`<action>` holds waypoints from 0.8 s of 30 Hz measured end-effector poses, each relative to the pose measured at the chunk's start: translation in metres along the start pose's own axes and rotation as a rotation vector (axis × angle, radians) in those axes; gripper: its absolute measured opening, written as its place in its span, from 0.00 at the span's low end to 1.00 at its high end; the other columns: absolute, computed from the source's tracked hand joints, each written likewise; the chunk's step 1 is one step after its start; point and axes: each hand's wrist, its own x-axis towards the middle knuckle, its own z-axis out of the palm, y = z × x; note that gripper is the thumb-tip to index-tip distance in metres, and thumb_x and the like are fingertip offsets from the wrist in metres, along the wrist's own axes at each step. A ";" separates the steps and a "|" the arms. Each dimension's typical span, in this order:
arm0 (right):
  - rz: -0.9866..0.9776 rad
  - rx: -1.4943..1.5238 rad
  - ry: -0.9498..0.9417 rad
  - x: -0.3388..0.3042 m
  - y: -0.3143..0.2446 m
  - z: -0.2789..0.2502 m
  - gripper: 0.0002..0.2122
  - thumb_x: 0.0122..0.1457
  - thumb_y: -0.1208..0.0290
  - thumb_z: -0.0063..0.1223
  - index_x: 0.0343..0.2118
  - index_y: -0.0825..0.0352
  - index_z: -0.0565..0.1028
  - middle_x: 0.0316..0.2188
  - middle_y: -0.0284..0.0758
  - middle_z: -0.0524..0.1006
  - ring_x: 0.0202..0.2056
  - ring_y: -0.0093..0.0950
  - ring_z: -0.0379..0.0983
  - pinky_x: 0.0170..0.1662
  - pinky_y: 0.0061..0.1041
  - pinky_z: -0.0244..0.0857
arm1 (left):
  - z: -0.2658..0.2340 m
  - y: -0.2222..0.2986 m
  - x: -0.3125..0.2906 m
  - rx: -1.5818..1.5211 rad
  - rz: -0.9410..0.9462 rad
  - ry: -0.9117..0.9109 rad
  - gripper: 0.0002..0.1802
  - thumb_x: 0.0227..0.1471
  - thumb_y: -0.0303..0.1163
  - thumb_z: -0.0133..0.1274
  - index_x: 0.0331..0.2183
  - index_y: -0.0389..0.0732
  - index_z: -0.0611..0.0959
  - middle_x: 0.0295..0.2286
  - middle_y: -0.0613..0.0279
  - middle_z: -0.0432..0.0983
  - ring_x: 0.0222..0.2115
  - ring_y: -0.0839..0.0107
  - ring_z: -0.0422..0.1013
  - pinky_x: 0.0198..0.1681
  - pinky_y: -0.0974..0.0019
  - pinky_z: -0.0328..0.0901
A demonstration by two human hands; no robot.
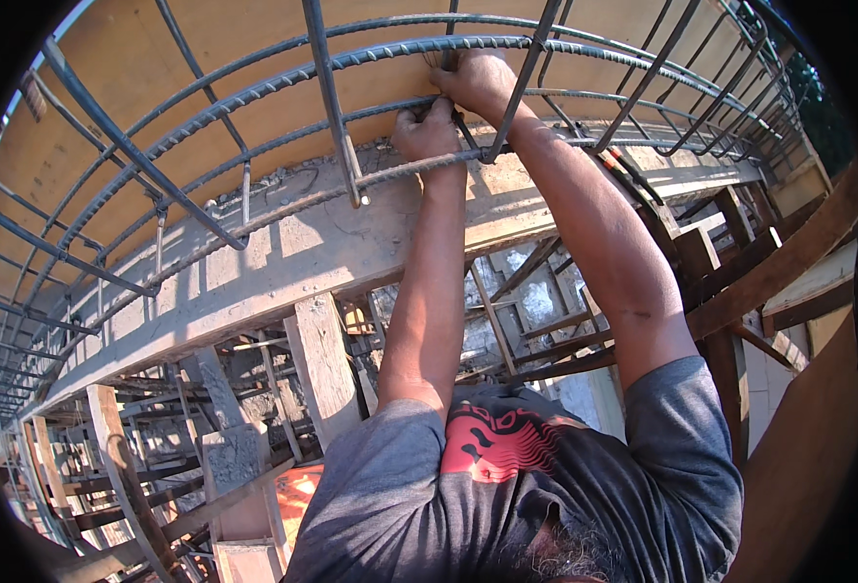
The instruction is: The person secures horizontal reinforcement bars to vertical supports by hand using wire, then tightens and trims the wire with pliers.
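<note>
Both my arms stretch up into a cage of ribbed steel rebar [380,56] that runs across the upper view. My left hand [427,131] is closed, its fingers curled beside a lower long bar at the back of the cage; whatever it holds is hidden. Just above and to the right, my right hand [480,85] reaches over that bar, thumb and fingers pinched together. Fine strands of tie wire [432,60] show at its fingertips, next to an upright bar. Behind the cage stands a tan plywood panel [293,112].
Under the cage runs a dusty ledge [342,243] edged with timber. Below it are a wooden post [324,360], several props and an orange surface [298,491]. Timber braces [789,253] cross at the right. A dark, rod-like thing with red on it [631,180] lies near my right forearm.
</note>
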 end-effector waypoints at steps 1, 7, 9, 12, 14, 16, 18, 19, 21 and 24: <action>-0.041 -0.003 0.013 0.003 -0.003 -0.002 0.21 0.51 0.49 0.60 0.28 0.67 0.84 0.23 0.40 0.82 0.28 0.35 0.81 0.35 0.33 0.75 | 0.000 0.002 0.001 0.023 -0.010 0.011 0.05 0.50 0.23 0.59 0.31 0.31 0.80 0.24 0.60 0.77 0.23 0.75 0.72 0.25 0.70 0.66; 0.037 0.378 -0.075 -0.003 0.009 -0.013 0.19 0.50 0.55 0.66 0.38 0.66 0.83 0.30 0.40 0.84 0.32 0.32 0.82 0.40 0.31 0.75 | 0.002 0.004 0.002 -0.028 -0.051 -0.001 0.08 0.50 0.24 0.59 0.33 0.31 0.79 0.27 0.57 0.78 0.23 0.71 0.74 0.28 0.66 0.73; 0.013 0.449 -0.077 -0.005 0.009 -0.015 0.18 0.51 0.58 0.65 0.39 0.67 0.83 0.29 0.40 0.84 0.32 0.31 0.81 0.41 0.30 0.74 | 0.002 0.003 0.001 -0.021 -0.077 -0.026 0.07 0.52 0.24 0.57 0.34 0.31 0.80 0.28 0.57 0.78 0.23 0.71 0.74 0.29 0.66 0.74; 0.032 0.281 -0.148 -0.003 -0.002 -0.021 0.16 0.53 0.62 0.63 0.40 0.68 0.83 0.30 0.41 0.83 0.33 0.30 0.81 0.41 0.31 0.74 | 0.000 0.006 0.000 -0.076 -0.090 -0.020 0.07 0.53 0.24 0.57 0.35 0.31 0.80 0.28 0.57 0.78 0.24 0.70 0.75 0.27 0.67 0.73; -0.023 0.454 -0.148 -0.005 0.005 -0.018 0.16 0.54 0.64 0.62 0.41 0.69 0.82 0.32 0.42 0.83 0.33 0.30 0.81 0.42 0.31 0.74 | 0.002 0.006 -0.001 -0.091 -0.086 -0.026 0.07 0.53 0.23 0.56 0.35 0.31 0.80 0.27 0.56 0.78 0.23 0.70 0.76 0.26 0.68 0.72; -0.041 0.573 -0.164 -0.007 0.012 -0.016 0.16 0.55 0.64 0.62 0.42 0.70 0.81 0.33 0.41 0.83 0.35 0.30 0.80 0.43 0.31 0.73 | 0.002 0.006 -0.004 -0.092 -0.102 -0.032 0.07 0.53 0.23 0.56 0.35 0.31 0.80 0.27 0.56 0.78 0.22 0.70 0.75 0.25 0.68 0.71; -0.023 0.638 -0.196 -0.008 0.015 -0.015 0.17 0.56 0.63 0.63 0.41 0.72 0.80 0.34 0.39 0.82 0.38 0.28 0.78 0.45 0.30 0.71 | 0.002 0.007 -0.004 -0.093 -0.106 -0.035 0.07 0.53 0.23 0.57 0.35 0.31 0.79 0.26 0.56 0.78 0.22 0.70 0.75 0.24 0.69 0.71; 0.016 0.575 -0.233 -0.014 0.007 -0.024 0.17 0.56 0.64 0.61 0.42 0.73 0.79 0.35 0.38 0.82 0.39 0.27 0.76 0.47 0.29 0.69 | 0.001 0.007 -0.004 -0.100 -0.098 -0.029 0.07 0.53 0.23 0.57 0.35 0.31 0.79 0.26 0.56 0.78 0.22 0.70 0.75 0.24 0.69 0.70; -0.033 0.583 -0.257 -0.009 0.009 -0.026 0.17 0.56 0.64 0.61 0.42 0.73 0.79 0.34 0.38 0.81 0.38 0.27 0.76 0.47 0.29 0.69 | 0.002 0.006 -0.002 -0.121 -0.077 -0.020 0.07 0.53 0.23 0.57 0.35 0.31 0.80 0.25 0.56 0.78 0.22 0.70 0.75 0.23 0.70 0.69; -0.035 0.562 -0.287 -0.013 0.009 -0.031 0.17 0.56 0.65 0.59 0.43 0.73 0.79 0.34 0.38 0.81 0.37 0.26 0.75 0.46 0.29 0.69 | 0.002 0.004 -0.003 -0.117 -0.050 -0.020 0.07 0.52 0.23 0.58 0.35 0.31 0.80 0.25 0.57 0.78 0.21 0.71 0.75 0.22 0.70 0.68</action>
